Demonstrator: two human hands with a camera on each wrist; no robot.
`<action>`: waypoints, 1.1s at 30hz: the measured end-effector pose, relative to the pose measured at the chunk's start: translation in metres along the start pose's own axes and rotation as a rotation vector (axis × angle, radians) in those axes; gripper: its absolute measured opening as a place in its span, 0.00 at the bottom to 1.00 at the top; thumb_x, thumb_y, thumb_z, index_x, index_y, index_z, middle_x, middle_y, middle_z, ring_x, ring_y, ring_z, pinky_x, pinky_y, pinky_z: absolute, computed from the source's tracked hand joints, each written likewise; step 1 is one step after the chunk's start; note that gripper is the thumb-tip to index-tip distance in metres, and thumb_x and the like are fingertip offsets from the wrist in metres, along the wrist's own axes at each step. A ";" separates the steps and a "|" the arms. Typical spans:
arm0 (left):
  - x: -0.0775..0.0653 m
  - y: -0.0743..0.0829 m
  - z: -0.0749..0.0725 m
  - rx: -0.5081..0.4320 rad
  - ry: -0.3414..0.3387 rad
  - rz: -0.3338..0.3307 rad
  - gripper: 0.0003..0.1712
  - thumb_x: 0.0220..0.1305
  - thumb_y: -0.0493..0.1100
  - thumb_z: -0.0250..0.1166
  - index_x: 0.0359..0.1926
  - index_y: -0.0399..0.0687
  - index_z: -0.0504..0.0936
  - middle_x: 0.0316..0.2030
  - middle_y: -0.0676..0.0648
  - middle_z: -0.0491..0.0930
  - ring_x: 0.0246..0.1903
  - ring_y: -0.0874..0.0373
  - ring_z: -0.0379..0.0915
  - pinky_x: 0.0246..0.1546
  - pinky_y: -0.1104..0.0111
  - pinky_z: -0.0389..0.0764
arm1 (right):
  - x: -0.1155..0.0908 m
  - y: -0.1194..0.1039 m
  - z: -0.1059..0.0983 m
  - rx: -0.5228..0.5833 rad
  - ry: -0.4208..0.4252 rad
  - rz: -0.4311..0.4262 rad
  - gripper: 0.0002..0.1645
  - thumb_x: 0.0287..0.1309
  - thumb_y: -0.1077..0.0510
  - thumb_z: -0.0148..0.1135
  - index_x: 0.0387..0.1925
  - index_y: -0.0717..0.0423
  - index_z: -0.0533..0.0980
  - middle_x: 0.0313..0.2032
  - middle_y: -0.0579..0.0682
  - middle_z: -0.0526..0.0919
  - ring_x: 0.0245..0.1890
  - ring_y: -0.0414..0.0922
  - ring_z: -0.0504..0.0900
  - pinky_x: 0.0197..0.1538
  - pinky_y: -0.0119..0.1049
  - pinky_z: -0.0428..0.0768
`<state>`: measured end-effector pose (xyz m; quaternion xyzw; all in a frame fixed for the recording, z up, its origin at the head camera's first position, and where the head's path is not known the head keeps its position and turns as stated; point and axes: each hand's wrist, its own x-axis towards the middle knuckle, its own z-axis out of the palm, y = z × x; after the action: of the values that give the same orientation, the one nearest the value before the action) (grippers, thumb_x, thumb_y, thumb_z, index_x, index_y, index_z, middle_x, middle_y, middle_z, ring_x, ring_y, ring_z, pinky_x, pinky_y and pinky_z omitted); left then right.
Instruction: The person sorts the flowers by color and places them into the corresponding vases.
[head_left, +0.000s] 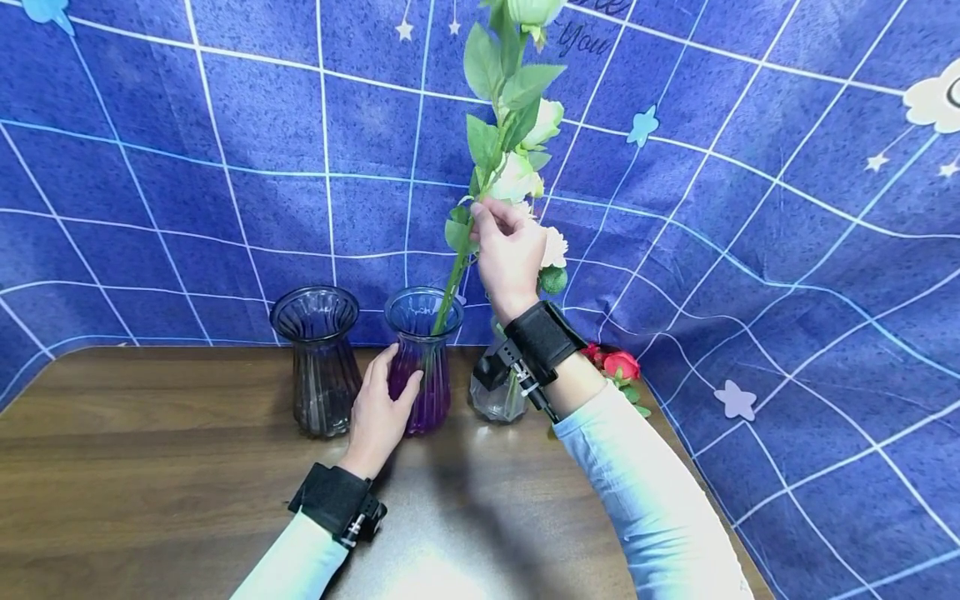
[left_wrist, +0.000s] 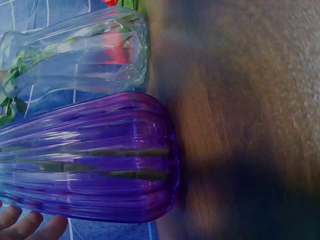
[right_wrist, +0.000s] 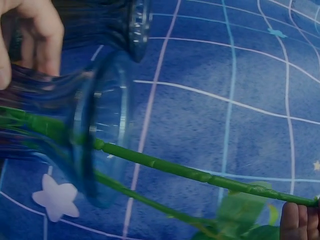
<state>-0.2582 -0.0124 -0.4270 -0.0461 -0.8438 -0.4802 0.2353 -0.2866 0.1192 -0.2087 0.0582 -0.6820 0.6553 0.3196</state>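
A ribbed glass vase (head_left: pixel 432 408), blue at the rim and purple below, stands on the wooden table. My left hand (head_left: pixel 380 417) holds its side, thumb in front and fingers at the left. Higher up, my right hand (head_left: pixel 512 254) pinches the green stem (head_left: pixel 452 287) of a tall artificial flower with pale green-white blooms (head_left: pixel 516 177). The stem runs down through the vase's mouth. Two stem ends (left_wrist: pixel 137 173) show through the purple glass in the left wrist view, near the base. A second stem (right_wrist: pixel 127 191) also enters the mouth in the right wrist view.
Left of the purple vase stands a dark grey ribbed vase (head_left: pixel 322 392). To the right, a clear vase (head_left: pixel 495 402) holds stems, partly hidden by my right wrist gear. Red flowers (head_left: pixel 622 365) lie at the table's right edge. A blue grid-patterned cloth (head_left: pixel 247 125) hangs behind.
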 end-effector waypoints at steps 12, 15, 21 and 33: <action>-0.001 0.000 0.002 -0.017 0.039 0.021 0.30 0.62 0.50 0.62 0.63 0.46 0.67 0.59 0.41 0.69 0.58 0.46 0.69 0.54 0.51 0.72 | -0.014 0.033 0.003 -0.045 -0.040 0.048 0.13 0.58 0.64 0.59 0.41 0.70 0.80 0.36 0.65 0.85 0.22 0.35 0.78 0.37 0.35 0.83; -0.001 -0.001 0.002 -0.027 0.046 0.029 0.30 0.62 0.49 0.62 0.63 0.45 0.68 0.58 0.41 0.69 0.58 0.46 0.69 0.54 0.52 0.72 | -0.017 0.041 0.004 -0.064 -0.039 0.062 0.13 0.58 0.63 0.60 0.41 0.69 0.80 0.36 0.63 0.85 0.23 0.39 0.81 0.39 0.40 0.83; -0.002 0.000 0.002 -0.057 0.042 0.032 0.31 0.62 0.49 0.62 0.63 0.45 0.67 0.57 0.40 0.69 0.57 0.47 0.69 0.55 0.53 0.71 | -0.024 0.055 0.003 -0.088 -0.047 0.094 0.12 0.58 0.64 0.59 0.42 0.68 0.80 0.36 0.63 0.85 0.31 0.54 0.86 0.40 0.42 0.84; -0.003 -0.003 0.003 -0.060 0.053 0.039 0.30 0.61 0.49 0.63 0.62 0.44 0.68 0.55 0.40 0.70 0.54 0.46 0.71 0.52 0.54 0.73 | -0.035 0.073 -0.001 -0.156 -0.115 0.129 0.12 0.56 0.61 0.62 0.39 0.66 0.82 0.32 0.61 0.85 0.31 0.54 0.85 0.28 0.23 0.76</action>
<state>-0.2575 -0.0109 -0.4324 -0.0567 -0.8215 -0.5015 0.2654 -0.2951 0.1178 -0.2890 0.0268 -0.7503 0.6151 0.2408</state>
